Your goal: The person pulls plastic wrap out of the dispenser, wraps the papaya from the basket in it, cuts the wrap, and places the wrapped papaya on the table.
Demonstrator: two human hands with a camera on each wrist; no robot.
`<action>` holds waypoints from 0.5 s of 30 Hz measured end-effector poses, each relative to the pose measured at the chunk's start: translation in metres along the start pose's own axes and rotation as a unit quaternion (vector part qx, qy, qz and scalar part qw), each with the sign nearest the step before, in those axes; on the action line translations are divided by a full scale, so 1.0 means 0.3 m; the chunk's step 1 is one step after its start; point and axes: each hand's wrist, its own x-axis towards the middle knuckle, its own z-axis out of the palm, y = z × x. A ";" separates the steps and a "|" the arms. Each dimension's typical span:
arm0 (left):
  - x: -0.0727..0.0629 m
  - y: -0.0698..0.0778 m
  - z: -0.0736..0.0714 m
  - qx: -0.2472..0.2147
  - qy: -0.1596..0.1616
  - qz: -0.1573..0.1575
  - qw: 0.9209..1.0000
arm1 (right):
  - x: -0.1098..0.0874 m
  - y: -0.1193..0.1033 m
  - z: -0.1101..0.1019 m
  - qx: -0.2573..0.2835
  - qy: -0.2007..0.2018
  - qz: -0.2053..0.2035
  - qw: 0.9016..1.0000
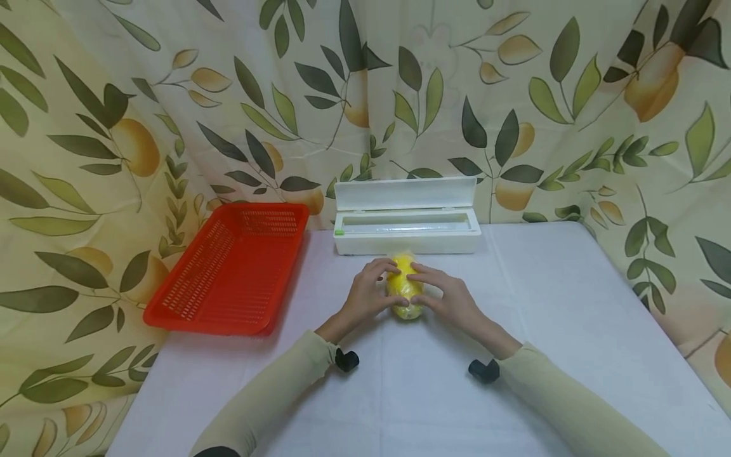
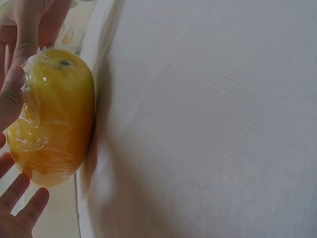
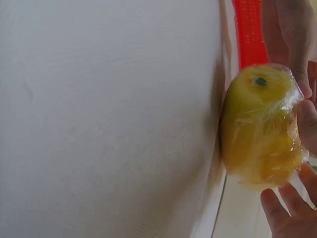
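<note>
A yellow oval fruit [image 1: 405, 287] wrapped in clear cling film lies on the table between the two hands. Its dark green stem end shows in the left wrist view, where the film [image 2: 35, 121] is crinkled along one side. From the left, my left hand [image 1: 367, 291] holds the fruit, fingers bent over the far part and thumb at the near part. My right hand [image 1: 451, 298] holds the opposite side in the same way, its thumb close to the other. In the right wrist view, fingers spread beside the wrapped fruit [image 3: 257, 129].
Just behind the fruit stands a long white cling film box [image 1: 407, 244], its lid [image 1: 405, 194] raised and a film roll inside. A red slotted plastic basket [image 1: 234, 279] sits at the left. The white cloth-covered table [image 1: 571, 330] meets a leaf-patterned curtain [image 1: 422, 95].
</note>
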 end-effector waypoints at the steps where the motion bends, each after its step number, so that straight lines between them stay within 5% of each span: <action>1: -0.002 0.000 -0.003 0.001 -0.001 0.002 1.000 | 0.001 0.001 0.000 -0.007 0.006 -0.010 1.000; 7: 0.009 0.009 -0.038 0.004 0.003 0.006 1.000 | 0.023 0.012 -0.014 -0.031 0.011 -0.013 0.999; 15: 0.029 -0.001 -0.054 0.007 -0.008 -0.039 0.999 | 0.035 0.016 -0.051 -0.030 -0.040 0.040 0.998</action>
